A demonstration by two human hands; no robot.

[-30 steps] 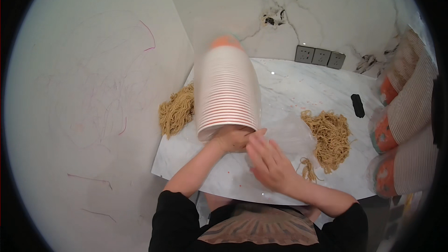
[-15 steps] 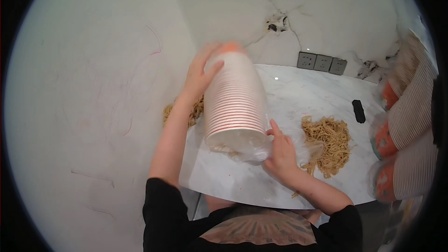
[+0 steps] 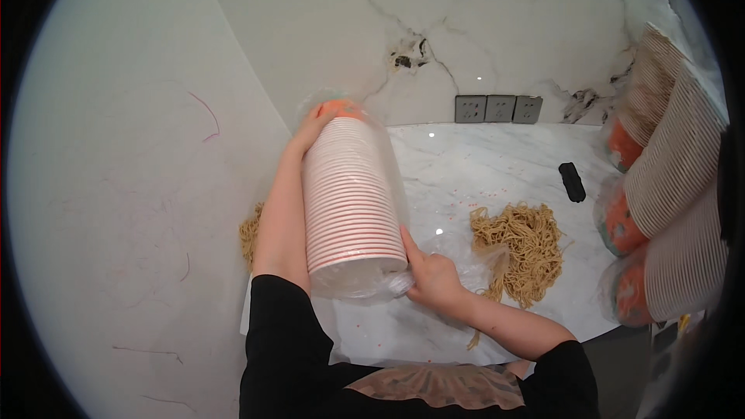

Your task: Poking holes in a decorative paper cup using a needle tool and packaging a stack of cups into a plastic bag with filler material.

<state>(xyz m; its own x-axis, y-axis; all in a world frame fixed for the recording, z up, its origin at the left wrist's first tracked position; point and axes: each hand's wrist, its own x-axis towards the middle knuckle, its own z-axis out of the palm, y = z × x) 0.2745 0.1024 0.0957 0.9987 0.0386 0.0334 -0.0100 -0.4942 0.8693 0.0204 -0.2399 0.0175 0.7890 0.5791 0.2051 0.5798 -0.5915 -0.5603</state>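
A long stack of nested white paper bowls (image 3: 349,202) lies tilted in front of me in a clear plastic sleeve, its orange end away from me and the open rim toward me. My left hand (image 3: 313,127) is wrapped round the far, orange end; some of its fingers are hidden behind the stack. At the near rim, my right hand (image 3: 436,283) grips the stack's side and the bunched plastic sleeve (image 3: 397,285). Tan noodle-like strands (image 3: 528,252) lie in a tangled heap to the right of that hand, with part of the loose plastic over them.
Three more sleeved bowl stacks (image 3: 675,163) lean at the right. A small black object (image 3: 572,182) rests on the white marbled table (image 3: 458,163). Sockets (image 3: 500,109) line the back wall. More strands (image 3: 250,237) show beyond my left forearm, beside the left wall.
The stack has come lower and to the left in the picture. My left hand now wraps its far end, where it lay along the upper side. The view has shifted as well.
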